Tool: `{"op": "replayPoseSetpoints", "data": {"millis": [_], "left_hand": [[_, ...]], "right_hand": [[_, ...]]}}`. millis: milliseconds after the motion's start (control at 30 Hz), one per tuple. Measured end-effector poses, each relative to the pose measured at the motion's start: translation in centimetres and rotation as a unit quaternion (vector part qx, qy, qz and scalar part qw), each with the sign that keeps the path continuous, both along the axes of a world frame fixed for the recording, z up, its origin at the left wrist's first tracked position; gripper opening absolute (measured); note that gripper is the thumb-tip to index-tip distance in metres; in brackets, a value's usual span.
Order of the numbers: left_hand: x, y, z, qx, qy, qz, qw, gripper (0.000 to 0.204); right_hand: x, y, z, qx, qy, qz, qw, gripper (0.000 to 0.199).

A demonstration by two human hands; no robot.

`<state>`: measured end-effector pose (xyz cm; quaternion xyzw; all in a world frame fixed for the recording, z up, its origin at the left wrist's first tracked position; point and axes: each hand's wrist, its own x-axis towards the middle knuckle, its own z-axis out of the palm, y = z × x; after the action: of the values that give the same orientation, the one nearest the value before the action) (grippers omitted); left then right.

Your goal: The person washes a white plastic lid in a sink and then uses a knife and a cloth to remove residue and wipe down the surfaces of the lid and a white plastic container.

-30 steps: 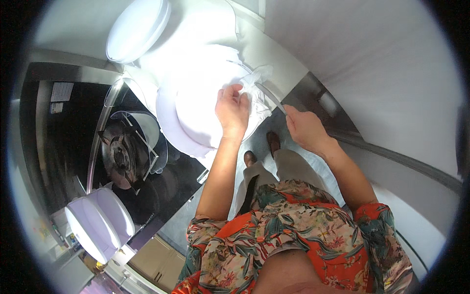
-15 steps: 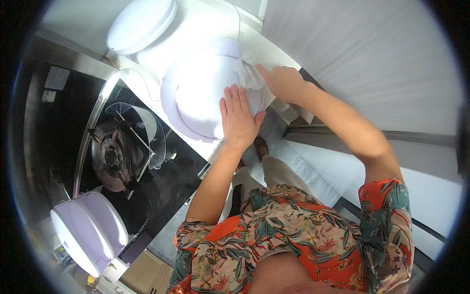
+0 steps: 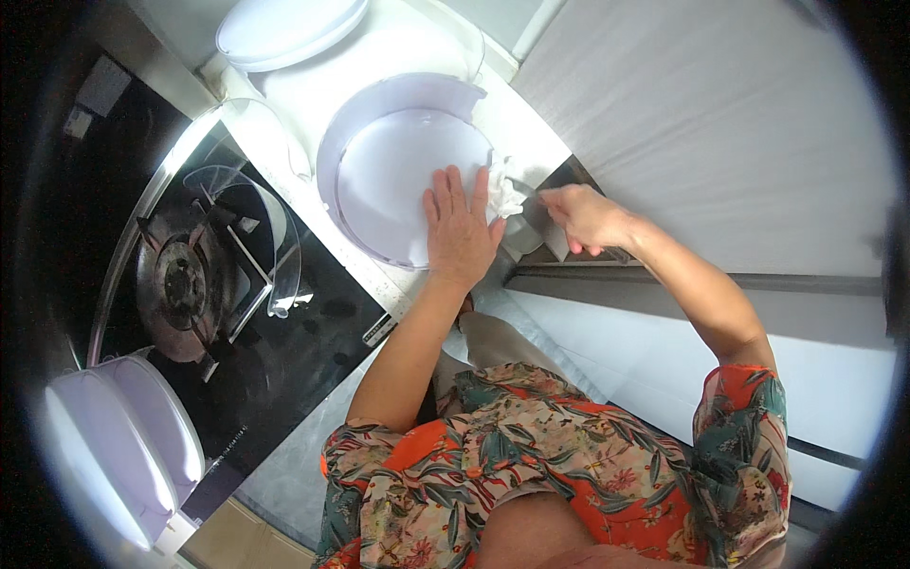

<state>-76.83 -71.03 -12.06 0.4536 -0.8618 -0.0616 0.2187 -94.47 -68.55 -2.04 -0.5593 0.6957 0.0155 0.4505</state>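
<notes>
Lying beneath left fingers (image 3: 455,192): pale round panel (image 3: 403,175); white cloth (image 3: 505,196) just beside.

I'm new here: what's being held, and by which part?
The right hand seems to grip a thin tool by its near end; the left hand grips nothing.
</notes>
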Motion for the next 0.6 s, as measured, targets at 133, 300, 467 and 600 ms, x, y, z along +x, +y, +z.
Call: {"op": "replayPoseSetpoints", "data": {"millis": [133,300,467,600], "left_hand": [[-0.3,0.1,0.4,-0.016,-0.008,-0.021,1.000,0.061],[-0.6,-0.3,0.1,-0.033,0.019,-0.006,0.999,0.061],[-1.1,0.1,0.6,0.005,0.013,-0.013,1.000,0.063],[-0.9,0.6,0.9,0.011,0.016,-0.025,0.999,0.062]], "right_hand": [[-0.4,-4.4,0.4,-0.038,0.039,0.000,0.999,0.025],[0.9,-5.1,0.3,-0.045,0.080,0.049,0.995,0.028],[-0.6,-0.4,-1.6,-0.148,0.189,0.135,0.961,0.042],[-1.0,-1.7,-4.7,-0.214,0.245,0.155,0.933,0.055]]}}
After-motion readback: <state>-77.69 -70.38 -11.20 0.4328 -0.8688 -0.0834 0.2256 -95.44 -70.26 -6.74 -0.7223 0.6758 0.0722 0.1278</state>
